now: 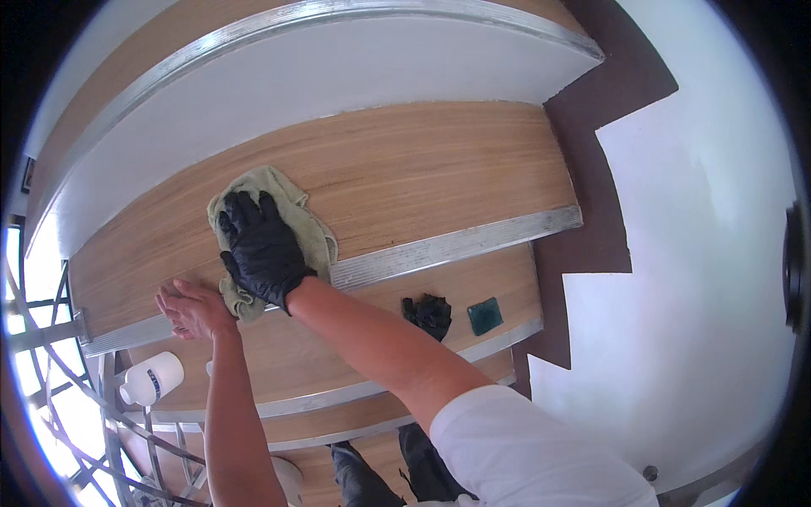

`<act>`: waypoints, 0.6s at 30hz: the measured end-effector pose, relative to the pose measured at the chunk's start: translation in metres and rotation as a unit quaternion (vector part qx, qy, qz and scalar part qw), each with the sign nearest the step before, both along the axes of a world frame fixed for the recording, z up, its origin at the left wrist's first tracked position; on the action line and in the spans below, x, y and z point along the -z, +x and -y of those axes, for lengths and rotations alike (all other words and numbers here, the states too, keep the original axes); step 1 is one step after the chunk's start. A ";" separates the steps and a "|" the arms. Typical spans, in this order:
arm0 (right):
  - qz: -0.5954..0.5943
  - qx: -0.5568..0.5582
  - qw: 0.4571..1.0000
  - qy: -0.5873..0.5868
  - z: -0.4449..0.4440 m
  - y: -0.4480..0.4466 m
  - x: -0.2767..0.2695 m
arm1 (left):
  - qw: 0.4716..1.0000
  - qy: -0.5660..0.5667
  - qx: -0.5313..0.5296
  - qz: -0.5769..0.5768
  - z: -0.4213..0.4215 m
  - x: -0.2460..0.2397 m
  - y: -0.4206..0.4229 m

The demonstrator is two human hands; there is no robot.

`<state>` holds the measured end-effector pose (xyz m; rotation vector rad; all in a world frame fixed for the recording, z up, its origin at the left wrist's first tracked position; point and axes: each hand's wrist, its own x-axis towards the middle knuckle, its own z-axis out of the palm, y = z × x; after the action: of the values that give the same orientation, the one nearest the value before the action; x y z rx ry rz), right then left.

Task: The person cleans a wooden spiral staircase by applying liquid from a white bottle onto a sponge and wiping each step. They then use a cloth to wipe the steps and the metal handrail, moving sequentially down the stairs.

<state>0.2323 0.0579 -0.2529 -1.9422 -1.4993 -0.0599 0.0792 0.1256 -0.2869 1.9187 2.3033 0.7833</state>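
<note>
My right hand (263,247), in a black disposable glove, lies over a pale green towelling cloth (320,237) and presses it against a wood-look stair tread (437,165). Part of the cloth reaches past the ribbed metal nosing (456,244) at the tread's front edge. My left hand (197,309) is bare and holds nothing, its fingers somewhat spread. It is at the front edge of the same tread, just left of the cloth; whether it bears on the nosing I cannot tell.
One step lower, a white plastic bottle (154,378) lies at the left, while a crumpled black glove (429,315) and a green scouring pad (485,316) lie at the right. Curved metal railing bars (104,405) run along the left. A white wall (690,253) with brown stepped skirting (589,244) bounds the right.
</note>
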 end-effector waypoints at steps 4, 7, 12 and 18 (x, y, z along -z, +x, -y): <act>-0.036 -0.007 0.998 0.049 0.041 0.069 0.011 | 1.000 0.025 -0.004 -0.014 -0.004 -0.001 -0.008; 0.116 0.141 0.983 0.026 0.109 0.187 0.018 | 0.998 0.051 0.004 -0.027 -0.010 -0.009 -0.018; 0.139 0.376 0.897 -0.188 0.222 0.369 -0.005 | 1.000 -0.006 0.004 -0.028 0.001 0.003 -0.001; 0.087 0.446 0.852 -0.259 0.103 0.272 0.011 | 0.999 0.017 -0.010 -0.047 0.003 -0.012 -0.007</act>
<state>0.5041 -0.0447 -0.2635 -3.0048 -0.5929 -0.2628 0.0719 0.1229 -0.2745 1.9906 2.3813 0.7555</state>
